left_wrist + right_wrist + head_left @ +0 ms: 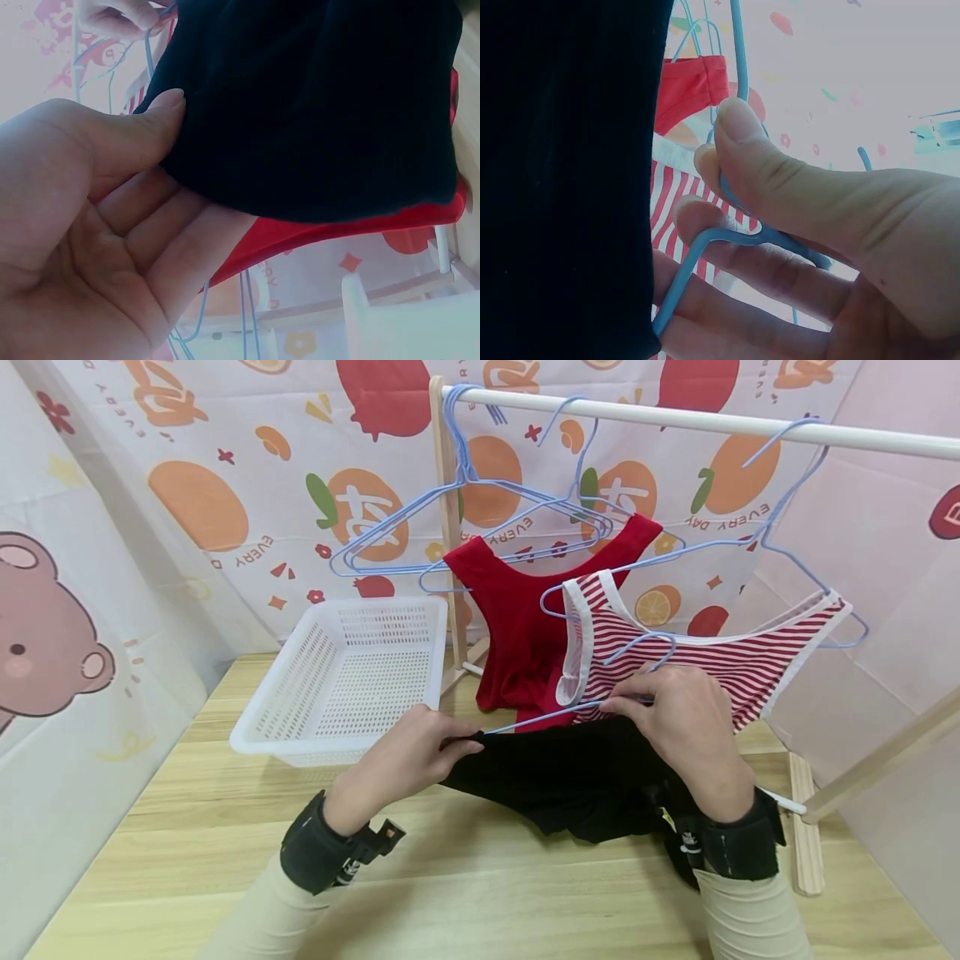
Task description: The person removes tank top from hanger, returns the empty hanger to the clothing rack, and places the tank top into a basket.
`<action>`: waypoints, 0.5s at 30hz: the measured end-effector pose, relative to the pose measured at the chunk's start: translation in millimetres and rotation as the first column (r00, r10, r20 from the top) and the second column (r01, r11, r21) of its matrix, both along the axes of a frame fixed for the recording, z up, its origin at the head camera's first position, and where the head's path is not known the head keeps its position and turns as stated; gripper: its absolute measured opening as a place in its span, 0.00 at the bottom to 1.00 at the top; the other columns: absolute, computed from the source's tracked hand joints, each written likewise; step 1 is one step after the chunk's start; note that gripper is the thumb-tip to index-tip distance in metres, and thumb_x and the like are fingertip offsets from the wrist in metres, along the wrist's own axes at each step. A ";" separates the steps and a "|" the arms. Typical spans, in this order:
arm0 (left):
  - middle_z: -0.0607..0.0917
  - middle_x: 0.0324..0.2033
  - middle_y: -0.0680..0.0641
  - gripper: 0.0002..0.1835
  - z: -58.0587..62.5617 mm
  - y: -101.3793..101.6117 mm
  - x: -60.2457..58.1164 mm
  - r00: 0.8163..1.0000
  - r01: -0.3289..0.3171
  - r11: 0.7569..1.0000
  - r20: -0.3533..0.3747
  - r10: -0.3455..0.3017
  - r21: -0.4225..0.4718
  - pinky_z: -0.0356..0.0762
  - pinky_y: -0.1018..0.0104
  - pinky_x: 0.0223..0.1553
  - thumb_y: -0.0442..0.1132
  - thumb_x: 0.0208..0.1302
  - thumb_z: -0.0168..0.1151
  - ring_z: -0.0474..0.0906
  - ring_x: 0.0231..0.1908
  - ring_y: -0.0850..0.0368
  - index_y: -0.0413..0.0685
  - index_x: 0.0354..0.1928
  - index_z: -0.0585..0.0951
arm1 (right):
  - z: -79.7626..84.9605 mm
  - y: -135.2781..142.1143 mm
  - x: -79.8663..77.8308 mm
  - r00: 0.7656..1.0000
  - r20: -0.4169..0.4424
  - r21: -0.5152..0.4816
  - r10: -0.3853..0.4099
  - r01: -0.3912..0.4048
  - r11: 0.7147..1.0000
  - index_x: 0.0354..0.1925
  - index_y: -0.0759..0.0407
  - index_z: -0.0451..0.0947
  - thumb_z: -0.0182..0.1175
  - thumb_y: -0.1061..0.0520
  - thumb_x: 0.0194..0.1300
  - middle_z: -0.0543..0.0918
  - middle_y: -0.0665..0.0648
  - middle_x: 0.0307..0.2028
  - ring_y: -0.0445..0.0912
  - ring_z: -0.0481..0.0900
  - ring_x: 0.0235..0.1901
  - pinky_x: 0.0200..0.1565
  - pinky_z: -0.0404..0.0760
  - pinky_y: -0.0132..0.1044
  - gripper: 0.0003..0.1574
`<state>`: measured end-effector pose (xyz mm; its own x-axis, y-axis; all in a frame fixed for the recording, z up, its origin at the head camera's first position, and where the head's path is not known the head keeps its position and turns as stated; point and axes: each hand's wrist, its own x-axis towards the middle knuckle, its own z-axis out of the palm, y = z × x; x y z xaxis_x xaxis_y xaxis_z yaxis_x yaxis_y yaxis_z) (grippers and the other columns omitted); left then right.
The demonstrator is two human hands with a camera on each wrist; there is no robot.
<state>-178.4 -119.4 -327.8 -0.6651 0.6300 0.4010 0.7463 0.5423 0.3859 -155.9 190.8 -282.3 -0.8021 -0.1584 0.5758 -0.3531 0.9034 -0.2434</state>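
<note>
A black garment (570,777) hangs between my two hands over the table, with a blue wire hanger (540,718) along its upper edge. My left hand (420,747) pinches the garment's left corner between thumb and fingers. In the left wrist view the thumb lies on the black cloth (315,105) and the fingers go behind it. My right hand (686,727) grips the hanger just below its hook. The right wrist view has thumb and fingertips round the blue wire (739,52), and one hanger arm runs into the black cloth (570,187).
A white rod (697,422) on a wooden stand crosses above. From it hang several bare blue hangers (405,514), a red top (525,610) and a red-and-white striped garment (690,660). A white plastic basket (352,677) stands at the left on the wooden table (187,827).
</note>
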 end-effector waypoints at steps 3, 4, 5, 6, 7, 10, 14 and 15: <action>0.70 0.16 0.57 0.04 0.3 -1.0 -0.5 1.000 -0.001 1.000 0.012 0.000 0.007 0.62 0.74 0.22 0.33 0.63 0.73 0.59 0.18 0.70 0.43 0.31 0.87 | 1.2 1.7 0.3 1.000 0.004 0.001 -0.003 0.003 1.000 0.35 0.53 0.93 0.82 0.49 0.49 0.91 0.58 0.28 0.55 0.84 0.29 0.24 0.66 0.37 0.15; 0.68 0.15 0.57 0.04 0.4 -1.4 -0.7 1.000 -0.001 1.000 0.016 0.001 0.009 0.61 0.74 0.22 0.32 0.62 0.73 0.58 0.18 0.70 0.44 0.30 0.87 | 1.5 2.2 0.2 1.000 0.002 0.001 -0.003 0.003 1.000 0.35 0.52 0.93 0.82 0.49 0.49 0.91 0.58 0.28 0.55 0.85 0.30 0.24 0.66 0.37 0.15; 0.67 0.15 0.57 0.04 0.5 -1.8 -0.8 1.000 -0.002 1.000 0.019 0.001 0.012 0.61 0.74 0.22 0.32 0.62 0.73 0.58 0.18 0.70 0.44 0.30 0.87 | 1.6 2.7 0.0 1.000 0.004 0.001 -0.002 0.002 1.000 0.35 0.52 0.93 0.82 0.49 0.49 0.91 0.58 0.28 0.55 0.85 0.30 0.24 0.67 0.38 0.15; 0.67 0.16 0.58 0.05 0.5 -2.1 -0.9 1.000 -0.002 1.000 0.022 0.002 0.013 0.61 0.74 0.22 0.32 0.63 0.73 0.58 0.18 0.70 0.44 0.30 0.86 | 1.7 3.2 -0.1 1.000 0.008 -0.002 -0.001 0.001 1.000 0.35 0.52 0.93 0.82 0.49 0.49 0.91 0.58 0.28 0.55 0.85 0.30 0.24 0.67 0.38 0.15; 0.66 0.16 0.58 0.05 0.5 -2.4 -1.2 1.000 -0.002 1.000 0.024 0.002 0.010 0.61 0.74 0.22 0.32 0.63 0.73 0.57 0.18 0.70 0.45 0.29 0.86 | 1.8 3.6 -0.2 1.000 0.009 -0.003 0.002 -0.002 1.000 0.35 0.52 0.93 0.82 0.49 0.49 0.91 0.58 0.28 0.55 0.86 0.30 0.24 0.68 0.38 0.14; 0.65 0.16 0.58 0.06 0.5 -3.2 -2.0 0.999 -0.002 1.000 0.038 0.002 0.001 0.61 0.74 0.23 0.33 0.63 0.72 0.58 0.19 0.69 0.45 0.28 0.85 | 2.0 4.6 -0.6 1.000 0.015 -0.007 0.008 -0.008 1.000 0.35 0.52 0.93 0.82 0.50 0.49 0.91 0.58 0.27 0.54 0.85 0.29 0.24 0.68 0.38 0.14; 0.67 0.16 0.57 0.05 1.2 -4.3 -2.7 0.998 -0.006 1.000 0.059 0.006 -0.011 0.62 0.74 0.22 0.33 0.64 0.72 0.60 0.18 0.69 0.44 0.30 0.86 | 2.3 5.7 0.0 0.999 0.033 -0.013 0.009 -0.008 1.000 0.36 0.53 0.93 0.82 0.50 0.50 0.91 0.58 0.28 0.54 0.85 0.29 0.24 0.69 0.38 0.14; 0.67 0.16 0.57 0.05 1.4 -4.5 -2.8 0.998 -0.007 1.000 0.064 0.007 -0.014 0.62 0.74 0.22 0.33 0.64 0.72 0.60 0.18 0.69 0.44 0.30 0.87 | 2.5 5.9 0.2 0.999 0.039 -0.016 0.009 -0.008 1.000 0.36 0.53 0.93 0.81 0.50 0.50 0.91 0.58 0.28 0.54 0.85 0.29 0.25 0.69 0.38 0.14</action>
